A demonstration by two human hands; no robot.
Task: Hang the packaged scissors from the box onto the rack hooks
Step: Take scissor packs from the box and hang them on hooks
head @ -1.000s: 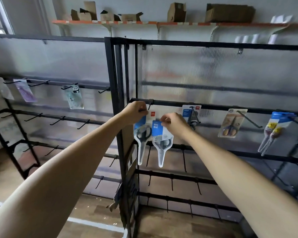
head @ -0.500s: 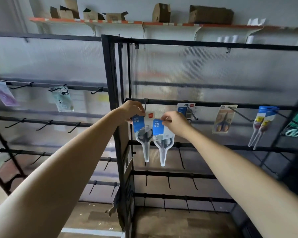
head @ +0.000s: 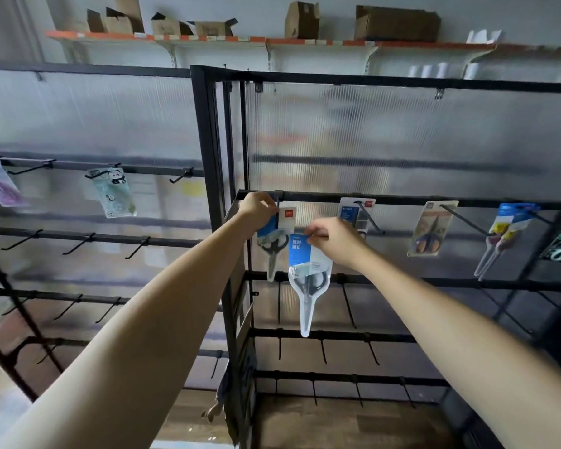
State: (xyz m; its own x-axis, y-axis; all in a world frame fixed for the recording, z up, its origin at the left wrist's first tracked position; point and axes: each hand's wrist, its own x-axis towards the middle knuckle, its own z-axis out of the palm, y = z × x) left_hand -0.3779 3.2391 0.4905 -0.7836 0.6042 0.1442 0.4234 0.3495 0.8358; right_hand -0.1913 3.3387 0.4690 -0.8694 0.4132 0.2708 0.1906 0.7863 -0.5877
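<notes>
Two blue-and-white scissors packs hang side by side in front of the black rack bar. My left hand pinches the top of the far pack right at the bar's leftmost hook. My right hand pinches the top edge of the nearer pack, which hangs lower and closer to me, its tip pointing down. The box is out of view.
More packaged scissors hang on the same bar to the right: a blue-white pack, a tan pack, a blue-yellow one. Bare hooks line the lower bars. A second rack stands left; cardboard boxes sit on a high shelf.
My right hand has drawn its pack down and toward me, away from the left pack. My left hand stays at the hook with its pack. The camera shifted slightly.
</notes>
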